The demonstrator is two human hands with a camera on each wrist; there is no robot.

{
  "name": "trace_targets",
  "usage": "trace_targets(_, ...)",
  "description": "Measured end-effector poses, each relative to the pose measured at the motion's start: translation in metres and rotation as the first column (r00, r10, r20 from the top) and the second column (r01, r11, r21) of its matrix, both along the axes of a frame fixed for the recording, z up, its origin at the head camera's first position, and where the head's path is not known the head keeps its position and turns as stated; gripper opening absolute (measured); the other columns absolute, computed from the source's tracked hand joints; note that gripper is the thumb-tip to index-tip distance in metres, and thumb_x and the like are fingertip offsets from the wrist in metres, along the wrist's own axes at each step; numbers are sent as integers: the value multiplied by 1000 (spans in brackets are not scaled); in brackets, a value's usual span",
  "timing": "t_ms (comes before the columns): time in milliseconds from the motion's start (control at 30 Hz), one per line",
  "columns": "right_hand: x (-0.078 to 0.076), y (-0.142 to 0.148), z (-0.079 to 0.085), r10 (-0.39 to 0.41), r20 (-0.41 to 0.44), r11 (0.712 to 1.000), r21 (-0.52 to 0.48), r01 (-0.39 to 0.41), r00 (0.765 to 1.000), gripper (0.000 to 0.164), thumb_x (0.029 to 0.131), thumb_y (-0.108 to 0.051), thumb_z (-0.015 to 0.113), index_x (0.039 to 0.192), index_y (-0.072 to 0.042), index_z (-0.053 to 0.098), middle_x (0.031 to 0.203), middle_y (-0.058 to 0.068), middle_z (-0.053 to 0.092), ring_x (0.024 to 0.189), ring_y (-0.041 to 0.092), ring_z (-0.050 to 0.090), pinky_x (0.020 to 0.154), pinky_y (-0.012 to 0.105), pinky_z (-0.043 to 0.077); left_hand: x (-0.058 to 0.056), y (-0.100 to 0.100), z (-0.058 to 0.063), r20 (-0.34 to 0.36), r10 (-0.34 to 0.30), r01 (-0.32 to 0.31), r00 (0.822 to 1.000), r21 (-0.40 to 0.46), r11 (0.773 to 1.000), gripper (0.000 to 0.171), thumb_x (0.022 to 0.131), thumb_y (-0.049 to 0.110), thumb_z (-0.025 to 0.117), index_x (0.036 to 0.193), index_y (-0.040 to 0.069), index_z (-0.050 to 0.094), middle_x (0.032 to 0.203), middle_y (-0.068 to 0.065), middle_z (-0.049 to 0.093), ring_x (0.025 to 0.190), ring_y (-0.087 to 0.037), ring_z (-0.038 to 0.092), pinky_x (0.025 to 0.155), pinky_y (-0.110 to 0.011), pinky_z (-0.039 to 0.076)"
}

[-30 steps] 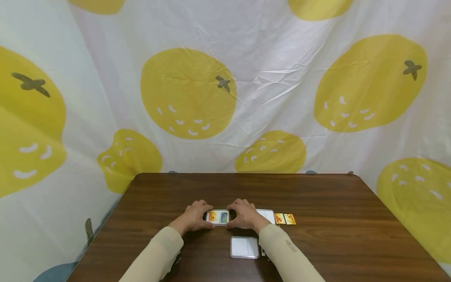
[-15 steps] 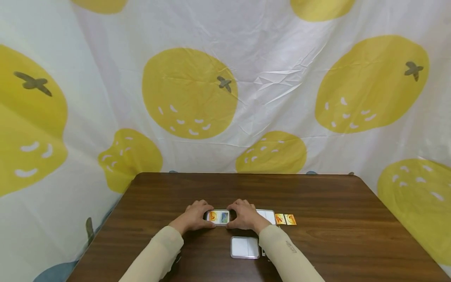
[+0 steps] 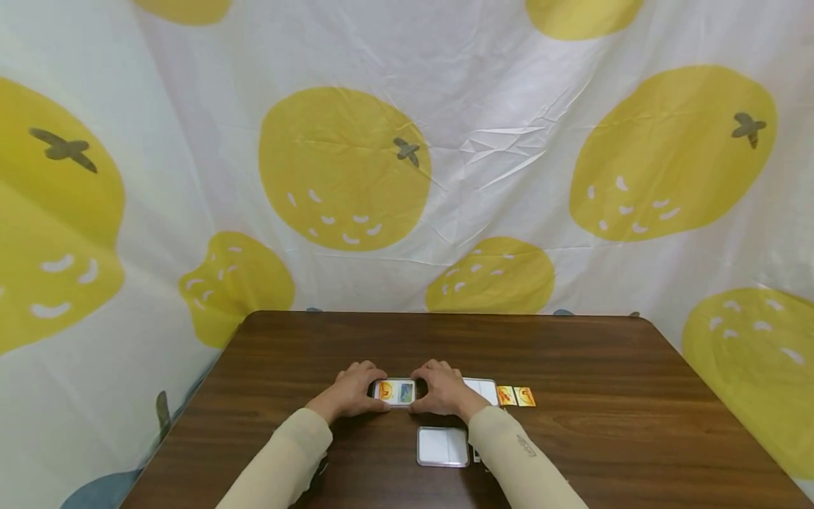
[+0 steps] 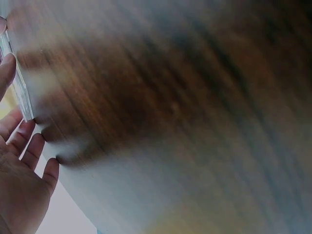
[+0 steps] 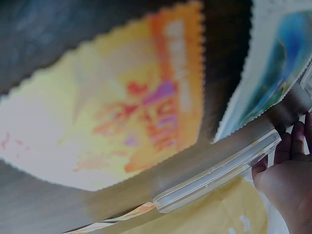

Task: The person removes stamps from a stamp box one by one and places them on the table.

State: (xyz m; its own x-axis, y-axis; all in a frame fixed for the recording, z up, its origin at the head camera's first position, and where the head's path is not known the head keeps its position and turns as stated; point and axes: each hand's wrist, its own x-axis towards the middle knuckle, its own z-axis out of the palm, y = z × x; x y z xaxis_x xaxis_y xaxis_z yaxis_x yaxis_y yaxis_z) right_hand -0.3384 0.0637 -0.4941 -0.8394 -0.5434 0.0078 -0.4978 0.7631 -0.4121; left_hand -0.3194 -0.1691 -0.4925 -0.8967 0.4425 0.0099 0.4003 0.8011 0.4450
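A clear plastic stamp case (image 3: 396,392) lies flat on the table between both hands, an orange stamp and a blue-green stamp showing inside. My left hand (image 3: 352,389) grips its left end, thumb at the near corner and index finger at the far one. The right hand (image 3: 441,389) holds the opposite end the same way. In the left wrist view, the case's edge (image 4: 22,92) meets the fingertips of the left hand (image 4: 22,190). Behind the right hand (image 5: 292,180), the right wrist view shows a second case (image 5: 219,170) edge-on.
Two orange stamps (image 3: 516,396) lie right of that second case (image 3: 481,390). Nearer me is a third case (image 3: 441,447) with a white insert. The right sleeve (image 3: 524,459) partly covers stamps beside it. A lemon-print cloth (image 3: 496,191) hangs behind the table (image 3: 604,424).
Both hands keep their hold on the case. The head view has shifted only slightly; nothing else has visibly moved.
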Motion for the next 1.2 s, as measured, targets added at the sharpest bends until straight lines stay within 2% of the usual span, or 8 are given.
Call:
trace_targets(233, 0, 0, 0, -5, 3, 1000, -5, 5, 1000, 57, 77, -40, 82, 123, -12, 66, 126, 10, 55, 119, 33, 48, 98, 54, 34, -1, 1, 1, -6, -3, 3, 1000, 5, 1000, 58, 81, 37, 81, 126, 7, 63, 116, -7, 56, 107, -27, 48, 88, -49, 37)
trace_targets(433, -1, 0, 1, -10, 9, 1000, 4, 10, 1000, 57, 77, -40, 82, 124, -12, 65, 127, 10, 55, 119, 33, 47, 98, 54, 34, -1, 3, 2, -1, -12, 12, 1000, -13, 1000, 62, 82, 36, 80, 131, 3, 60, 120, -11, 54, 111, -31, 47, 90, -52, 37)
trace_targets(1200, 1, -1, 2, -4, 11, 1000, -10, 4, 1000, 58, 77, -39, 82, 124, -11, 65, 126, 11, 55, 121, 35, 47, 101, 56, 33, 2, 1, 5, 36, -15, 15, 999, -5, 1000, 57, 86, 37, 76, 131, 5, 60, 125, -12, 53, 116, -32, 46, 95, -55, 36)
